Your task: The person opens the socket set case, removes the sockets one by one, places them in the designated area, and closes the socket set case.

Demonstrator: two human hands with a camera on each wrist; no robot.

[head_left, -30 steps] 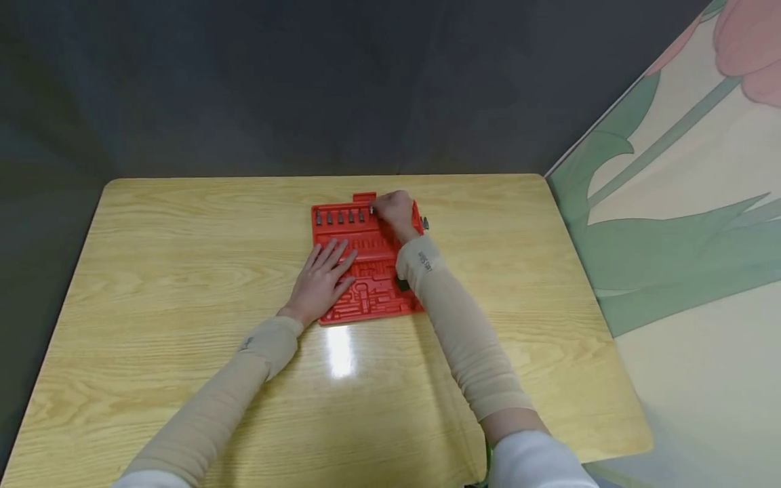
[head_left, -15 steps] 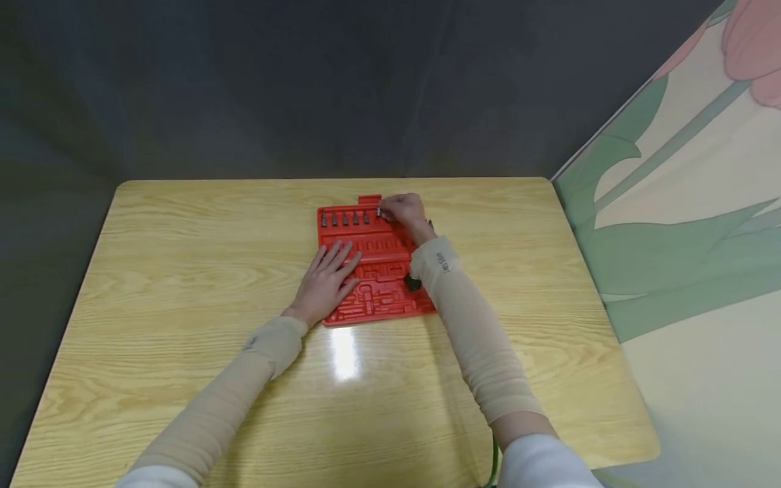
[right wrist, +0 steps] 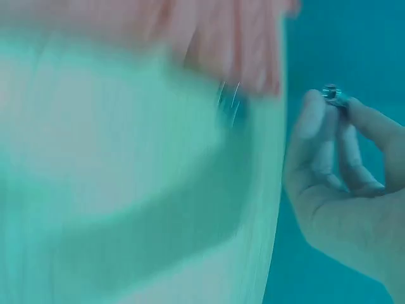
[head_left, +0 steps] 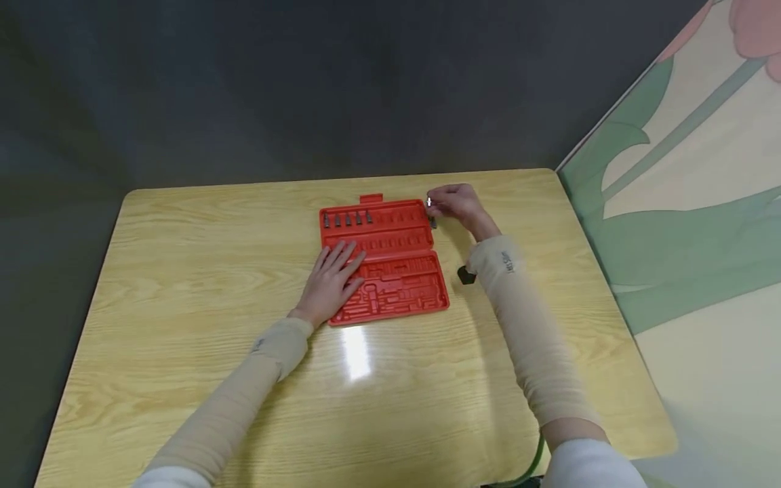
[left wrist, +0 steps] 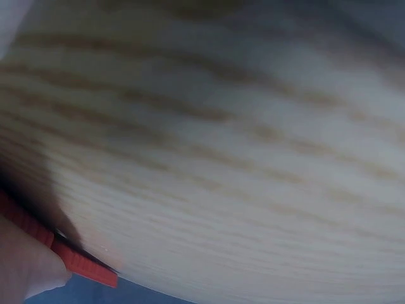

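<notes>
**One hand flat on the red case, the other pinching a small bit**

Nearest me, the wooden tabletop (head_left: 183, 379) carried a bright glare patch just short of the red case (head_left: 396, 298). My left hand (head_left: 332, 281) lay spread, fingers straight, flat on the near left part of that case, pressing on the moulded slots. From the left wrist view only a red edge (left wrist: 82, 266) of the case and blurred wood grain showed.

At about three o'clock from the case, a small black object (head_left: 466, 275) lay on the tabletop just beside my right sleeve (head_left: 531, 339).

Farther out, at one o'clock from the case's middle, my right hand (head_left: 457, 203) hovered just past the case's far right corner, pinching a small metal bit (head_left: 429, 202) between thumb and fingertips (right wrist: 313, 114). Another bit (head_left: 433, 223) lay just below it beside the case.

At eleven o'clock, a row of bits (head_left: 348, 219) stood in the far left slots.
</notes>
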